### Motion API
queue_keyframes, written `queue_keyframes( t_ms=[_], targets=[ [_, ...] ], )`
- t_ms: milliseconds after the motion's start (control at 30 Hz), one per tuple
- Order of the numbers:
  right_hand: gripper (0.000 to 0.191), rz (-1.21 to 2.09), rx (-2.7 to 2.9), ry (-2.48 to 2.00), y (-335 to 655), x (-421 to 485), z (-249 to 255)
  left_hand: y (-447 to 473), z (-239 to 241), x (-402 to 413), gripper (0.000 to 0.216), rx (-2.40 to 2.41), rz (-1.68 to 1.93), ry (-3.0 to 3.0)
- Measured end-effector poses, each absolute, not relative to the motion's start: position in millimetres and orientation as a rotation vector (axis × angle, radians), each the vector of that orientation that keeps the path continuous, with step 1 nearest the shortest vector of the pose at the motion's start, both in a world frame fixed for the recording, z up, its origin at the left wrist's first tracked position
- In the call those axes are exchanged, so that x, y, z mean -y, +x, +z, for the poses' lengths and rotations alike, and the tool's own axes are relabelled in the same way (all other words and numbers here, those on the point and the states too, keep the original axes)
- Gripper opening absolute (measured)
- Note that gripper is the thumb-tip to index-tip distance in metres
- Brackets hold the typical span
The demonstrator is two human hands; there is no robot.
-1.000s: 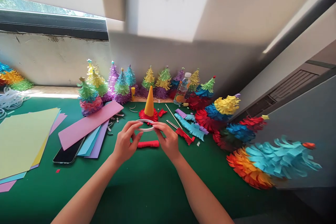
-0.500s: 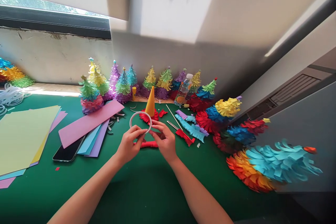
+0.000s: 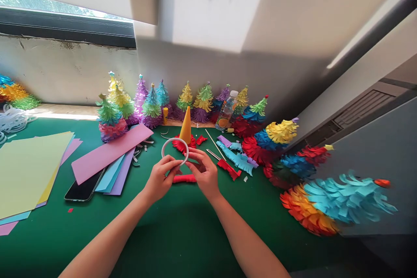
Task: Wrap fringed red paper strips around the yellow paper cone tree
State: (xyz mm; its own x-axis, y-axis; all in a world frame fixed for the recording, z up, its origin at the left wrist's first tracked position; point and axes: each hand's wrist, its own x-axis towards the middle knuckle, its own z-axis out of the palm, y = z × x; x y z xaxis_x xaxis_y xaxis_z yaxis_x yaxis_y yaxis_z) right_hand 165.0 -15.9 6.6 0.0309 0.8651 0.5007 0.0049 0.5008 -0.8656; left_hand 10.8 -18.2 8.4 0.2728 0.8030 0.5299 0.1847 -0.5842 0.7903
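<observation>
Between my hands is a thin white ring that looks like a roll of tape (image 3: 162, 149), held upright above the table. My left hand (image 3: 162, 179) pinches its lower edge between thumb and fingers. At its right side, the fingertips of my right hand (image 3: 204, 175) are closed on the rim. Behind the roll stands a yellow cone (image 3: 185, 127), with red fringed paper (image 3: 193, 142) around its base. Below my hands lies a red paper strip (image 3: 184, 178), partly hidden by them.
Scissors-like metal tool (image 3: 213, 154) and fringed blue strips (image 3: 239, 160) lie right of my hands. To the left are a pink paper strip (image 3: 110, 153), a phone (image 3: 81, 191) and paper sheets (image 3: 29, 173). Paper trees (image 3: 348, 197) and a bottle (image 3: 227, 110) line the back and right.
The view has shifted very slightly. Both hands keep hold of the roll of tape, with almost no movement of the fingers.
</observation>
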Motion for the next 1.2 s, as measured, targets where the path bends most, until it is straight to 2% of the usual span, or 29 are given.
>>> queue_keyframes(
  t_ms=[167, 300, 400, 933, 1200],
  targets=[
    [0.014, 0.775, 1.367, -0.847, 164, 16, 3, 11, 5, 18, 0.023, -0.881, 1.324, 1.907],
    [0.002, 0.786, 1.404, -0.855, 166, 17, 3, 12, 4, 17, 0.022, -0.872, 1.311, 1.888],
    [0.002, 0.754, 1.433, -0.877, 169, 17, 6, 11, 6, 17, 0.021, -0.886, 1.317, 1.919],
    [0.014, 0.189, 1.874, -0.924, 171, 15, 3, 12, 6, 18, 0.014, -1.231, 1.634, 2.213],
    [0.01, -0.243, 1.943, -0.921, 166, 17, 3, 14, 15, 24, 0.009, -1.236, 1.575, 1.939]
  ],
)
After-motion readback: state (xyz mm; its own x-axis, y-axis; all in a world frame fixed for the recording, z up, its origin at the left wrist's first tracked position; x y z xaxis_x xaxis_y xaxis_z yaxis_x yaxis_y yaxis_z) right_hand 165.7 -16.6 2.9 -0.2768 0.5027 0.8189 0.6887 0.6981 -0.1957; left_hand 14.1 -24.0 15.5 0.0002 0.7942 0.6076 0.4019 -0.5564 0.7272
